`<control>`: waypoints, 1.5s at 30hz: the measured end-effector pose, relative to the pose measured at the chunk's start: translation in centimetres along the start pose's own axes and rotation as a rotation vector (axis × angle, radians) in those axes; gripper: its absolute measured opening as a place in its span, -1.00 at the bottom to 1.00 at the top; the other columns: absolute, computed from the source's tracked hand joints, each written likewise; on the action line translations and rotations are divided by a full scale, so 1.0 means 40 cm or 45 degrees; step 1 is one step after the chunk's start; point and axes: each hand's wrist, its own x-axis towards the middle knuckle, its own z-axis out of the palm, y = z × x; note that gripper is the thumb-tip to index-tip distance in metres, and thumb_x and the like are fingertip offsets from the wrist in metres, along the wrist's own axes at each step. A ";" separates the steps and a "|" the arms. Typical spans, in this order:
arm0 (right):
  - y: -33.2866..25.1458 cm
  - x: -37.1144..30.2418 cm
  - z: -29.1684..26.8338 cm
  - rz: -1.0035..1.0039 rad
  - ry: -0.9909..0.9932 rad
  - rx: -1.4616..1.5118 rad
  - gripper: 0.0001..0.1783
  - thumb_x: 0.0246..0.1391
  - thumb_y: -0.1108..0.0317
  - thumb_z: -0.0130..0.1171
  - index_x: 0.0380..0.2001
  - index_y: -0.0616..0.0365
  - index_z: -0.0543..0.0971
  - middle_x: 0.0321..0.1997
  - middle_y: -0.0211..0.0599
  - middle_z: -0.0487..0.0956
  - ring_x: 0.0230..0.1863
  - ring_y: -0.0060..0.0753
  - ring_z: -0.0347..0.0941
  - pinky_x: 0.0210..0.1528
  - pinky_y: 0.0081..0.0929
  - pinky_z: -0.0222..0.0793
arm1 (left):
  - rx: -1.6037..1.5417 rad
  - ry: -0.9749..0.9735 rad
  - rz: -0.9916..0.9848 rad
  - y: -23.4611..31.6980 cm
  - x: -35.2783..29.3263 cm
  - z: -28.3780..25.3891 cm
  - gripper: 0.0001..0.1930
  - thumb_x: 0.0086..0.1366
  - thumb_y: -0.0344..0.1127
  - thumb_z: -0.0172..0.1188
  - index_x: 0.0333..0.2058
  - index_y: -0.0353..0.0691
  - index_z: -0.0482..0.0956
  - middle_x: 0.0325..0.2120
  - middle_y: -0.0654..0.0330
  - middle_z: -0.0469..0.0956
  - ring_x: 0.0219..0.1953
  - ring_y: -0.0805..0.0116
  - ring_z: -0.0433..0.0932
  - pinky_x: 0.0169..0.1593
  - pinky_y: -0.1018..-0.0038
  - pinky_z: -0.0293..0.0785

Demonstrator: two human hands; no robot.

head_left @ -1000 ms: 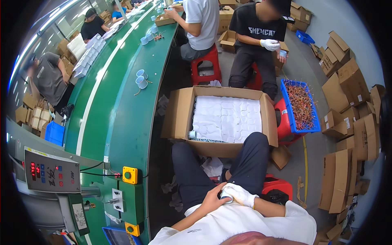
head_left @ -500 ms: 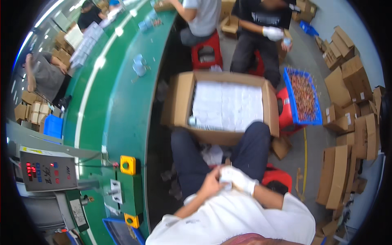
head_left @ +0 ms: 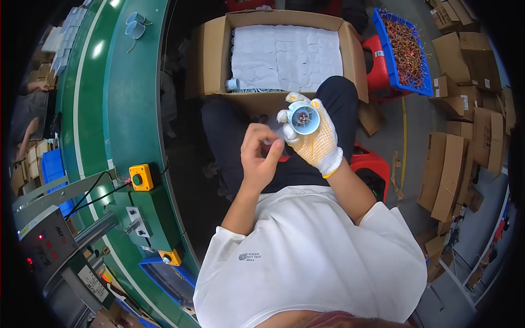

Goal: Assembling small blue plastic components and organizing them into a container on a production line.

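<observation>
My right hand (head_left: 315,134), in a white knit glove with yellow dots, grips a light blue plastic cup-shaped part (head_left: 304,118). The part's round opening faces up and shows ribs and small reddish and metallic pieces in its centre. Close by on the left, my bare left hand (head_left: 259,157) has bent fingers with the thumb apart from them; I see nothing held in it. Beyond my knees stands an open cardboard box (head_left: 214,57). White sheets (head_left: 284,57) cover most of its contents, and another light blue part (head_left: 233,85) sits in its near left corner.
Along the left runs a green workbench (head_left: 128,93) with light blue wired parts (head_left: 135,28) on it. A yellow button box (head_left: 141,177) and a control panel (head_left: 49,240) stand nearer. A blue tray of wired pieces (head_left: 404,52) rests on a red stool (head_left: 377,68). Cardboard boxes line the right.
My hands have moved forward, away from my body, and apart from each other. The light blue part in my right hand now shows its opening. The view has tilted down toward my lap.
</observation>
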 end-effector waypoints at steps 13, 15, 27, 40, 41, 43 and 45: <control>-0.002 -0.040 0.094 -1.192 -0.328 -2.520 0.45 -0.07 0.12 0.68 0.63 0.04 -0.18 0.11 -0.02 0.66 -0.04 0.06 0.69 -0.01 -0.12 0.65 | -1.210 0.058 -0.782 -0.008 0.000 -0.018 -0.60 0.65 -0.14 0.05 0.07 -0.46 0.57 -0.14 0.01 0.71 -0.11 0.33 0.72 -0.05 0.34 0.71; 0.003 -0.057 0.178 -0.725 -0.242 -2.703 0.09 -0.21 0.04 0.71 0.37 0.15 0.40 0.08 -0.13 0.67 -0.09 0.01 0.66 -0.03 -0.09 0.58 | -1.378 0.014 -0.824 -0.097 -0.054 -0.053 -0.57 0.60 -0.07 0.11 -0.01 -0.45 0.58 -0.15 -0.03 0.74 -0.09 0.22 0.76 0.02 0.26 0.74; 0.074 -0.055 0.122 -1.196 -0.504 -2.453 0.30 -0.08 0.16 0.67 0.63 -0.07 0.08 0.13 -0.17 0.68 0.06 -0.12 0.66 0.15 -0.12 0.57 | -1.407 -0.302 -0.891 -0.212 -0.148 -0.054 -0.52 0.30 -0.25 0.44 0.09 -0.42 0.58 -0.07 -0.05 0.74 -0.09 0.20 0.77 0.01 0.32 0.73; 0.099 -0.076 0.107 -1.203 -0.437 -2.383 0.28 -0.15 0.10 0.71 0.55 0.28 0.20 0.11 -0.12 0.68 0.05 -0.06 0.65 0.13 -0.11 0.56 | -1.204 -0.405 -0.409 -0.145 -0.092 -0.038 -0.83 0.11 -0.49 0.60 -0.32 -0.36 0.82 -0.26 0.03 0.81 -0.23 0.32 0.78 -0.08 0.43 0.68; 0.089 -0.076 0.119 -1.213 -0.444 -2.384 0.28 -0.15 0.10 0.71 0.55 0.28 0.20 0.11 -0.12 0.68 0.05 -0.06 0.65 0.13 -0.11 0.56 | -1.141 -0.406 -0.403 -0.129 -0.077 -0.035 -0.84 0.08 -0.52 0.60 -0.35 -0.37 0.81 -0.32 0.06 0.81 -0.28 0.38 0.77 -0.11 0.43 0.66; 0.055 -0.072 0.156 -0.975 -0.539 -2.464 0.09 -0.02 0.06 0.63 0.48 0.28 0.32 0.10 -0.09 0.67 0.06 0.01 0.63 0.14 -0.09 0.53 | -1.086 -0.470 -0.368 -0.160 -0.085 -0.053 -0.86 0.09 -0.52 0.59 -0.36 -0.37 0.81 -0.32 0.07 0.81 -0.29 0.40 0.75 -0.12 0.44 0.65; 0.028 -0.067 0.169 -0.922 -0.626 -2.488 -0.18 0.17 -0.04 0.43 0.31 0.32 0.48 0.06 -0.04 0.67 0.01 0.07 0.63 0.12 -0.07 0.52 | -1.008 -0.339 -0.652 -0.141 -0.078 -0.074 -0.88 0.08 -0.54 0.57 -0.50 -0.33 0.74 -0.41 0.18 0.76 -0.36 0.47 0.67 -0.22 0.46 0.57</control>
